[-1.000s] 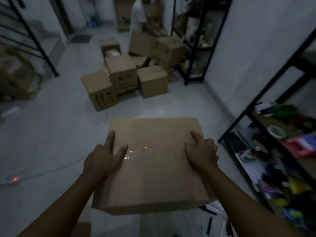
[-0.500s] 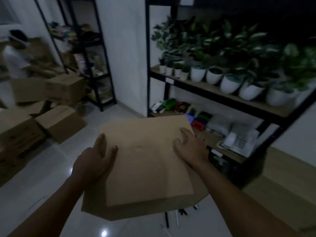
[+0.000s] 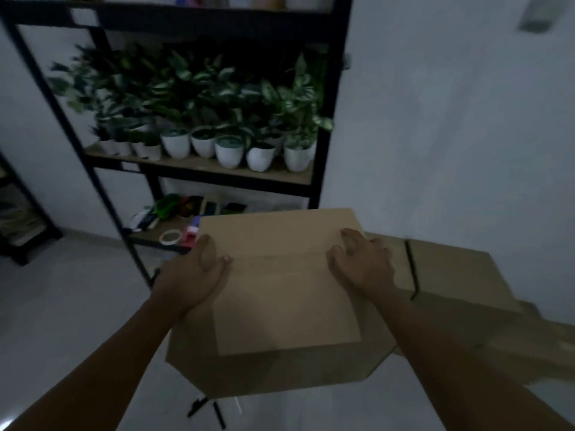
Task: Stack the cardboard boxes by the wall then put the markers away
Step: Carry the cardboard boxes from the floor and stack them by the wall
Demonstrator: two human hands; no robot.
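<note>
I carry a closed brown cardboard box [image 3: 280,300] in front of me, off the floor. My left hand [image 3: 196,275] grips its left top edge and my right hand [image 3: 361,265] grips its right top edge. Another cardboard box [image 3: 451,272] stands by the white wall just behind and to the right of the carried one. A few dark markers [image 3: 211,409] lie on the pale floor under the carried box's front edge.
A black metal shelf rack [image 3: 323,169] stands against the wall ahead, with several white potted plants [image 3: 230,150] on the middle shelf and a tape roll [image 3: 170,237] and small colourful items on the lower one. Another rack is at the far left.
My view has swung to the right, from the pile of boxes on the floor to the plant rack and the wall. The box stays in both hands, and the box by the wall has come into view.
</note>
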